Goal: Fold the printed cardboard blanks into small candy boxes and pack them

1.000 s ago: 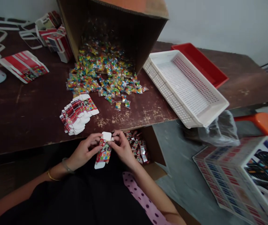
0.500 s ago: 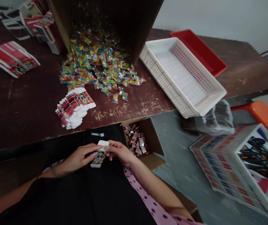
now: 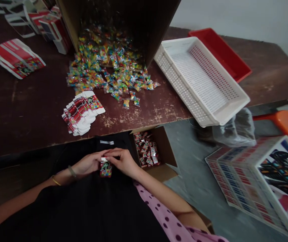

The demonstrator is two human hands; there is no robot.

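The person holds a small printed carton [image 3: 106, 170] upright between both hands, just off the near edge of the worktop [image 3: 28, 121] and in front of the black clothing. The fingers of the left hand [image 3: 90, 163] close narrowly on the carton's upper left side; those of the right hand [image 3: 122, 161] reach over from the right, thumb against the printed front near the white top edge. The carton's lower part hangs below the fingers, its face uncovered; the fingertips behind it are hidden, so their exact grip is hard to make out. Farther off, left of the hands, a fanned stack of flat cartons [image 3: 82, 114] lies on the worktop. Beyond it, candy packets [image 3: 113, 75] spill from a large cardboard box [image 3: 160, 28]. To the right of the hands, a lower box [image 3: 167, 148] holds many small red packages [image 3: 145, 148].
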